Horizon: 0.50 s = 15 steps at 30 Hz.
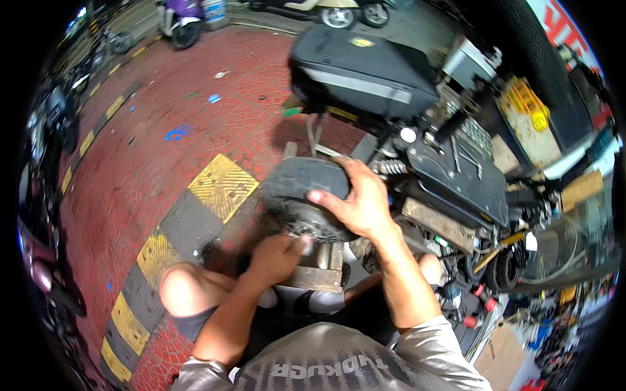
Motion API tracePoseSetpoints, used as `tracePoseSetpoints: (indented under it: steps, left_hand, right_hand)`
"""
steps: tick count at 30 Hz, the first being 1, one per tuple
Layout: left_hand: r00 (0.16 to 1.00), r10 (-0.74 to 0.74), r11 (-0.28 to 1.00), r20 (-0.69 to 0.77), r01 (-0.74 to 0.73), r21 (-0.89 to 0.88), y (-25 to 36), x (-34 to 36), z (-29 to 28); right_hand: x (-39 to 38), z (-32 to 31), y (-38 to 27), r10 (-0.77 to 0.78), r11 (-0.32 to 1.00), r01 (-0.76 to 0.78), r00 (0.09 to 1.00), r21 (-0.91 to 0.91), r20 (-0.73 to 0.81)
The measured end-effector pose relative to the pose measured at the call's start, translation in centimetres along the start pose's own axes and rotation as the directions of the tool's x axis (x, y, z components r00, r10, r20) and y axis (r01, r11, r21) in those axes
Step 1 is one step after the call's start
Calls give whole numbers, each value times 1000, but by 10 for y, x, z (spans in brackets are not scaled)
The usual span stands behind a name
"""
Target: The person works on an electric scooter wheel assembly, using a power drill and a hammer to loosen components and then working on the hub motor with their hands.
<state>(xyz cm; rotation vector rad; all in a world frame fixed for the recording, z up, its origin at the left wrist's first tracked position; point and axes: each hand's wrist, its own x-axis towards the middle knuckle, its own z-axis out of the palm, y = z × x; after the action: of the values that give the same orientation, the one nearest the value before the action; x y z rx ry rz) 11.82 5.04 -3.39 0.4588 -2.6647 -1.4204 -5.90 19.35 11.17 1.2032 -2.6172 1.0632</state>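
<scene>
A small, fat black wheel point(305, 181) with a worn tyre stands tilted on a wooden stand point(310, 279) between my knees. My right hand point(364, 199) grips its right side, thumb pressed on the tread and fingers over the far upper edge. Low at the hub side, my left hand point(277, 259) is closed, its fingertips against the dark, blurred underside of the wheel. Whatever those fingers hold is too small and smeared to name.
A scooter seat box point(365, 72) stands just beyond the wheel. Wrenches point(466, 158) lie on a black case point(456, 176) to the right, near a yellow-handled tool point(502, 251). A yellow-and-black kerb point(189, 215) crosses the red paving point(163, 98) at left.
</scene>
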Motion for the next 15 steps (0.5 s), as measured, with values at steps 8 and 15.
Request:
tracePoseSetpoints:
  steps: [8, 15]
  left_hand:
    - [704, 563, 825, -433, -513, 237, 144, 75, -74]
    - [957, 273, 934, -95, -241, 263, 145, 124, -69]
  right_hand:
    - [-22, 16, 47, 109, 949, 3, 935, 315, -337]
    - [-93, -59, 94, 186, 972, -135, 942, 193, -279]
